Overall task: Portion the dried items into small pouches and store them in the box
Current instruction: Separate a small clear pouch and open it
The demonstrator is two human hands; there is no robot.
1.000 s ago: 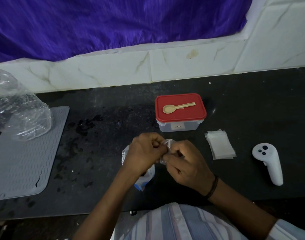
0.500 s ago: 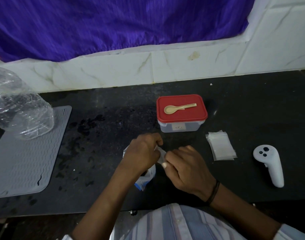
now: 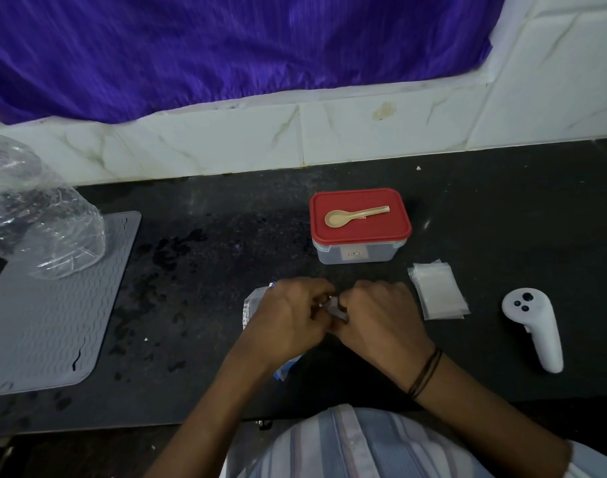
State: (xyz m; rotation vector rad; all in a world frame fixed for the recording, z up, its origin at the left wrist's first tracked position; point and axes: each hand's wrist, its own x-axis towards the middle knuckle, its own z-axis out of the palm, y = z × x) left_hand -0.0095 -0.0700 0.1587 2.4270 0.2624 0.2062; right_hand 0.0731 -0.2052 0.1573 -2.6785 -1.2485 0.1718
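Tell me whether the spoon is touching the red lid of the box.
Touching. The head view shows the spoon lying flat on the red lid of the box, bowl and handle both resting on it.

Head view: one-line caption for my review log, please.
Both hands pinch a small clear pouch on the black counter, near a red-lidded box with spoon on top.

Brightness: dim overall; the black counter (image 3: 502,208) swallows detail.
Brightest area: the pale marble tiles (image 3: 226,139) at the back, evenly lit.
Glare: soft highlights on the crinkled clear bag (image 3: 43,222) at left.
Shadows: faint, diffuse, no hard edges.
Blur: the purple cloth (image 3: 226,46) is streaked with motion blur.
Distortion: wide-angle bending of the tile line toward the edges.
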